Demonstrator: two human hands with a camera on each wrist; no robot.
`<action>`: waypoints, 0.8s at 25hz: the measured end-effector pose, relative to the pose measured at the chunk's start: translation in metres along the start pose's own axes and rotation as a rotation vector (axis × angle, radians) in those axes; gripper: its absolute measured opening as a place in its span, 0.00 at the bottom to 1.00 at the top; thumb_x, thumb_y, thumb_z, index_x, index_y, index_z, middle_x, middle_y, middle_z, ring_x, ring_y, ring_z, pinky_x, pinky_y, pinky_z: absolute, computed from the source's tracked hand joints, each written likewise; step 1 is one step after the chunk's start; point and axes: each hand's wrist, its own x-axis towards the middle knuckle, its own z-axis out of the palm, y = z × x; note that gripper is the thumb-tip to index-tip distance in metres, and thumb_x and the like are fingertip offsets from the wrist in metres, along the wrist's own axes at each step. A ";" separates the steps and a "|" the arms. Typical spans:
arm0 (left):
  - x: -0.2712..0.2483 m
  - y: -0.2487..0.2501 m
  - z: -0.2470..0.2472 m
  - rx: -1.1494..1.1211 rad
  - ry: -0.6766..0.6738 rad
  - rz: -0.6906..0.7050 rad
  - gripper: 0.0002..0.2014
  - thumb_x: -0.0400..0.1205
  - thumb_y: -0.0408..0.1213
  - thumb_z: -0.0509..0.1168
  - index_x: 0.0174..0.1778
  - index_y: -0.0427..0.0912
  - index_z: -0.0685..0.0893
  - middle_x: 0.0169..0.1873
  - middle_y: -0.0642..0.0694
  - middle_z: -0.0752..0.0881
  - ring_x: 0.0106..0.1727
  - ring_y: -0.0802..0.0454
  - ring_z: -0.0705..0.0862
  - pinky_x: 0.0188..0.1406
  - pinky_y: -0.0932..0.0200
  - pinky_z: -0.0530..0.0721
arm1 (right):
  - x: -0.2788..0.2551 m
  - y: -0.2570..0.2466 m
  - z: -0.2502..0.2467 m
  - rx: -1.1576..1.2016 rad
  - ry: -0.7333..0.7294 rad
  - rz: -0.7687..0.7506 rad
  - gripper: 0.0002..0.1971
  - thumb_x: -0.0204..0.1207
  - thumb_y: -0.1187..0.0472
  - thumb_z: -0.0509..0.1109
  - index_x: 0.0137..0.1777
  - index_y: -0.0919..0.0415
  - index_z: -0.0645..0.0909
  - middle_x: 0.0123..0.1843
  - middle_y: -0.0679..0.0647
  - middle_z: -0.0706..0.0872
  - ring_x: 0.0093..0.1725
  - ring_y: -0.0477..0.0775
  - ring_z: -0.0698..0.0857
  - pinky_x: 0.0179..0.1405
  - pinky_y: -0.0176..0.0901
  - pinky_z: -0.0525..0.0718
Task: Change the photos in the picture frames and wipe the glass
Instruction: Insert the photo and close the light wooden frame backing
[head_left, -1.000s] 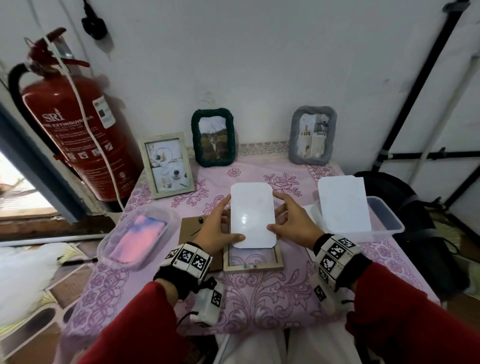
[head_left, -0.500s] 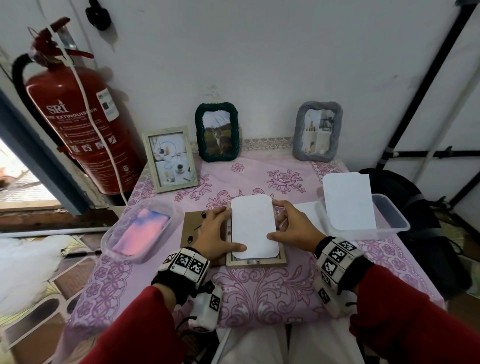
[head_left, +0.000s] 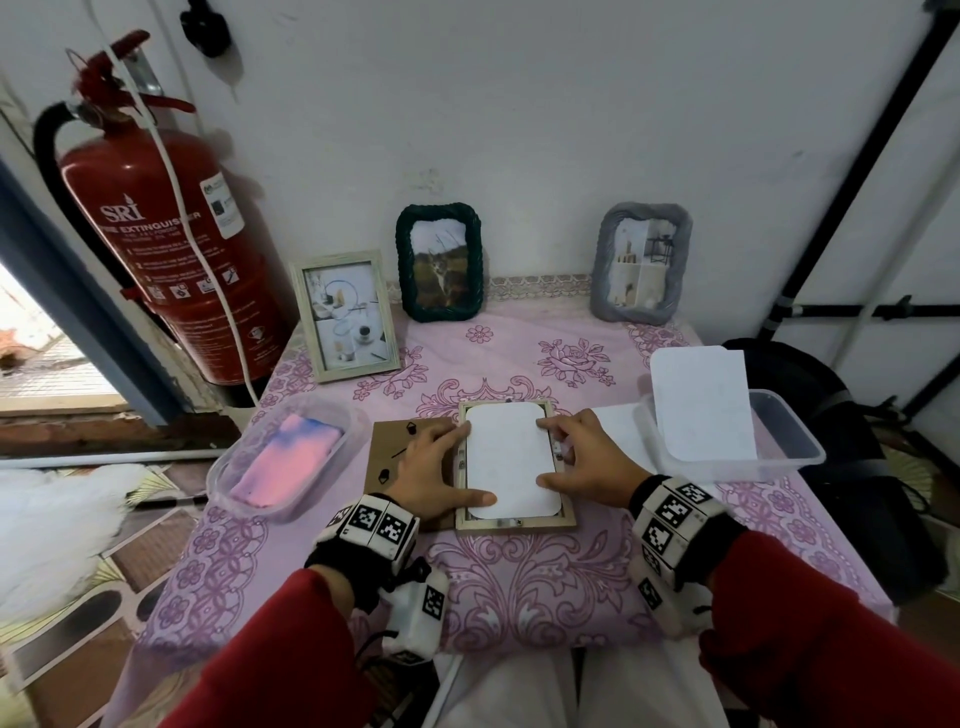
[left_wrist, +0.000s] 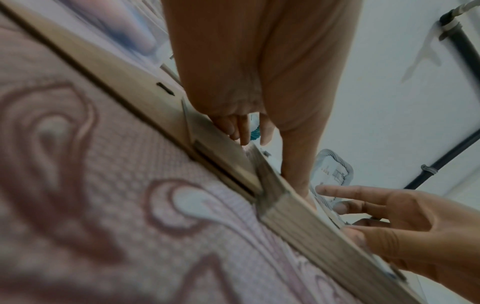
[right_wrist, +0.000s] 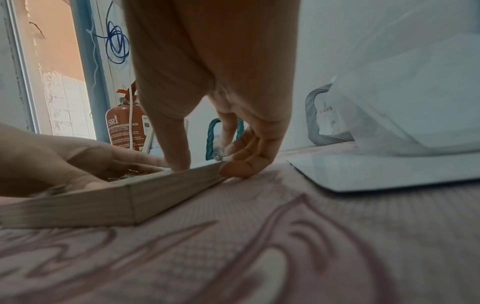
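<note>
A light wooden picture frame (head_left: 514, 522) lies face down on the pink flowered tablecloth. A white photo (head_left: 511, 460), blank side up, lies flat inside it. My left hand (head_left: 441, 465) is at the photo's left edge, thumb on the near corner and index finger at the far corner. My right hand (head_left: 563, 457) mirrors it on the right edge. The left wrist view shows the frame's side (left_wrist: 298, 216) with both hands over it. In the right wrist view my thumb presses down inside the frame (right_wrist: 145, 195). The brown backing board (head_left: 395, 447) lies under my left hand.
Three framed pictures stand at the wall: light wood (head_left: 345, 317), green (head_left: 440, 262), grey (head_left: 644, 262). A clear tub (head_left: 223, 467) holds a pink-blue cloth at left. Another tub (head_left: 795, 441) with a white sheet (head_left: 701, 405) sits at right. A fire extinguisher (head_left: 171, 234) stands at left.
Both hands have brought the white photo down from above the frame and laid it flat inside. The fingers now rest at its edges on the frame.
</note>
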 end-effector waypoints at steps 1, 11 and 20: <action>0.000 0.000 0.000 0.004 -0.004 0.005 0.48 0.66 0.52 0.78 0.80 0.52 0.61 0.78 0.47 0.60 0.79 0.46 0.56 0.81 0.45 0.56 | 0.000 0.000 0.000 -0.005 -0.006 0.012 0.38 0.65 0.60 0.79 0.75 0.58 0.68 0.58 0.53 0.64 0.56 0.51 0.72 0.71 0.46 0.73; 0.007 0.003 0.006 0.068 0.068 -0.014 0.29 0.76 0.56 0.67 0.73 0.52 0.73 0.73 0.47 0.70 0.75 0.44 0.63 0.76 0.48 0.61 | -0.002 0.000 -0.005 -0.072 -0.070 0.012 0.31 0.72 0.55 0.75 0.75 0.57 0.71 0.69 0.56 0.67 0.56 0.48 0.73 0.58 0.30 0.68; 0.010 0.003 0.007 0.124 0.098 0.012 0.25 0.75 0.53 0.69 0.66 0.50 0.77 0.67 0.48 0.73 0.69 0.43 0.69 0.69 0.51 0.67 | -0.002 -0.001 -0.009 -0.062 -0.056 -0.015 0.25 0.72 0.57 0.75 0.68 0.57 0.77 0.65 0.59 0.72 0.61 0.52 0.76 0.62 0.36 0.72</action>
